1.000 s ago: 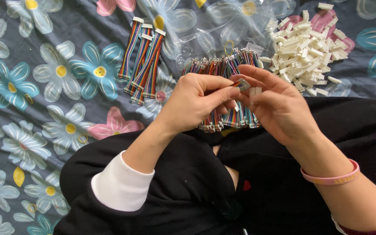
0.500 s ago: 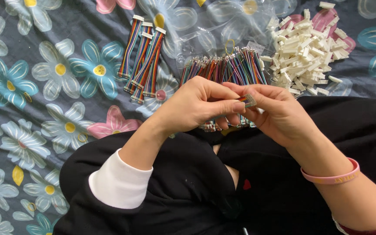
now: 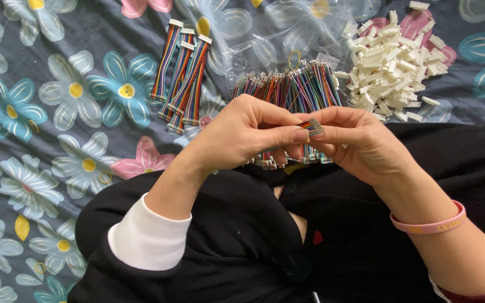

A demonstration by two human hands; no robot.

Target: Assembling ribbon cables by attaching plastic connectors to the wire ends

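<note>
My left hand (image 3: pixel 242 134) and my right hand (image 3: pixel 360 143) meet over my lap and pinch the end of one small rainbow ribbon cable (image 3: pixel 311 126) between thumbs and fingertips. Its metal-tipped end shows between the two hands. Just beyond the hands lies a loose pile of several multicoloured ribbon cables (image 3: pixel 293 90). To its right is a heap of small white plastic connector housings (image 3: pixel 391 64). Three ribbon cables fitted with white connectors (image 3: pixel 182 76) lie side by side to the left.
Everything rests on a dark floral cloth (image 3: pixel 51 112). Clear plastic bags (image 3: pixel 265 33) lie behind the cable pile. My legs in black clothing (image 3: pixel 242 247) fill the lower part of the view. A pink wristband (image 3: pixel 430 223) sits on my right wrist.
Both hands have stayed together over the lap, shifting slightly; the fingers have re-gripped the small cable end, which now shows its coloured wires between the fingertips.
</note>
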